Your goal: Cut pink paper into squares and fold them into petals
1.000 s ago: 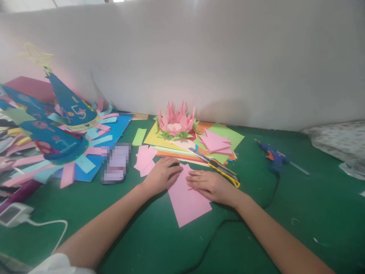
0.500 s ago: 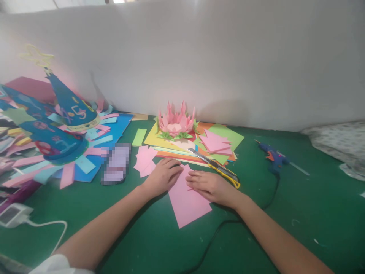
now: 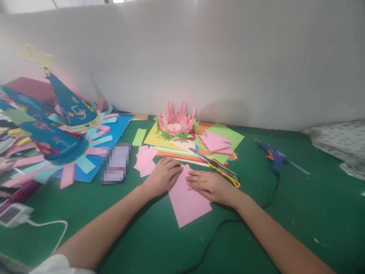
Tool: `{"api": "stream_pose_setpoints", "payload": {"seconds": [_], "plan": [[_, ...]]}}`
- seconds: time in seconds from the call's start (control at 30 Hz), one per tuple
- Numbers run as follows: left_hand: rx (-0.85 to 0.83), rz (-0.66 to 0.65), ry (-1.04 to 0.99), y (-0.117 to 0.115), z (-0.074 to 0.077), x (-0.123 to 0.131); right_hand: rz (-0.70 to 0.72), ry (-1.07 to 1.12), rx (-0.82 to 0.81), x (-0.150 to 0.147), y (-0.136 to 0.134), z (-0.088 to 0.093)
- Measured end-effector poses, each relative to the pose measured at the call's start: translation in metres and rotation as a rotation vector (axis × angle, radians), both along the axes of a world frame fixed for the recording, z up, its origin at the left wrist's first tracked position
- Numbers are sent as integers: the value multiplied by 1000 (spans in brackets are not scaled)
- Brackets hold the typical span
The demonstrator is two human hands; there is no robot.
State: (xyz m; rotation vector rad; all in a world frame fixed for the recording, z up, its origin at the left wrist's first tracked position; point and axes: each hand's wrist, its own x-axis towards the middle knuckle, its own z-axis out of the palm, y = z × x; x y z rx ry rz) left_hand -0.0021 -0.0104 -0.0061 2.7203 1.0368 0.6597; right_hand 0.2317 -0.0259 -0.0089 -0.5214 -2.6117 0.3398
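A pink paper sheet (image 3: 186, 201) lies on the green table (image 3: 142, 236) in front of me. My left hand (image 3: 162, 176) presses on its upper left edge, fingers curled down against the paper. Flat on the sheet's upper right part rests my right hand (image 3: 209, 184), fingers stretched toward the left hand. Both hands nearly touch at the fingertips. Just behind my right hand lies a yellow utility knife (image 3: 219, 169).
A pink paper lotus (image 3: 176, 123) sits on a stack of coloured sheets (image 3: 225, 135) by the white wall. Small pink squares (image 3: 145, 159) and a blurred phone (image 3: 115, 163) lie left. Blue party hats (image 3: 68, 104) crowd the far left. A blue glue gun (image 3: 273, 156) lies right, its cable running near my right arm.
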Motion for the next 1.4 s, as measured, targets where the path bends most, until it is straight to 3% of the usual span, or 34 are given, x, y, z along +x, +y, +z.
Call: {"api": "stream_pose_setpoints", "payload": {"seconds": [0.3, 0.57, 1.13, 1.27, 1.4], "plan": [[31, 6, 19, -10, 3, 2, -43, -5, -31, 0, -3, 5], [-29, 150, 30, -21, 6, 13, -57, 6, -76, -1, -5, 8], [-72, 195, 25, -26, 4, 16, -63, 12, -73, -1, -6, 12], [-105, 204, 29, -25, 4, 17, -117, 35, -59, -7, -8, 13], [-123, 200, 39, -23, 4, 18, -262, 46, -10, -16, -8, 6]]}}
